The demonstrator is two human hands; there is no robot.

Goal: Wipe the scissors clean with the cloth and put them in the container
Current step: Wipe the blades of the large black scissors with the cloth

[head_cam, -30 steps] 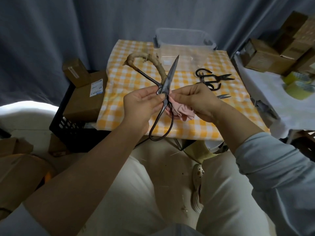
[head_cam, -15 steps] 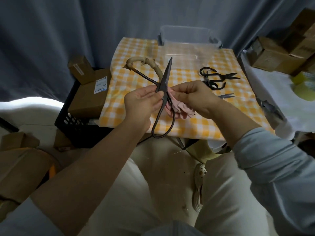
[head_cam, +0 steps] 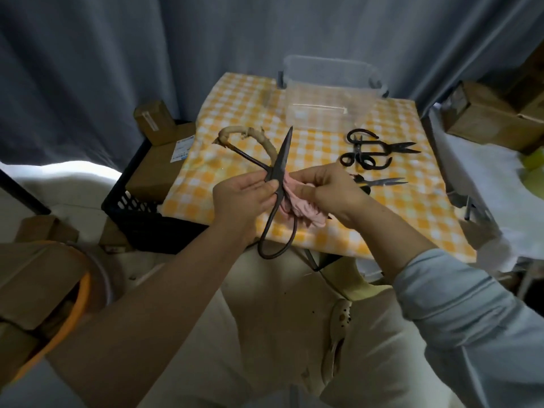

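Observation:
My left hand (head_cam: 240, 197) grips a large dark iron pair of scissors (head_cam: 281, 160) near its pivot, blade tip pointing up and away, one handle loop hanging down, the other wrapped in tan cord. My right hand (head_cam: 325, 188) holds a crumpled pink cloth (head_cam: 303, 209) pressed against the scissors just below the pivot. A clear plastic container (head_cam: 329, 92) stands at the far edge of the yellow checked table (head_cam: 235, 119). More dark scissors (head_cam: 371, 151) lie on the table to the right, and a smaller pair (head_cam: 382, 182) sits beside my right hand.
A black crate (head_cam: 141, 213) with cardboard boxes (head_cam: 164, 160) stands left of the table. More boxes (head_cam: 488, 116) rest on a white-covered surface at right. An orange-rimmed bin (head_cam: 59, 319) is at lower left. Grey curtains hang behind.
The view has shifted slightly. The scissors blade has tilted more upright, and my right hand with the cloth has slid down close to the pivot.

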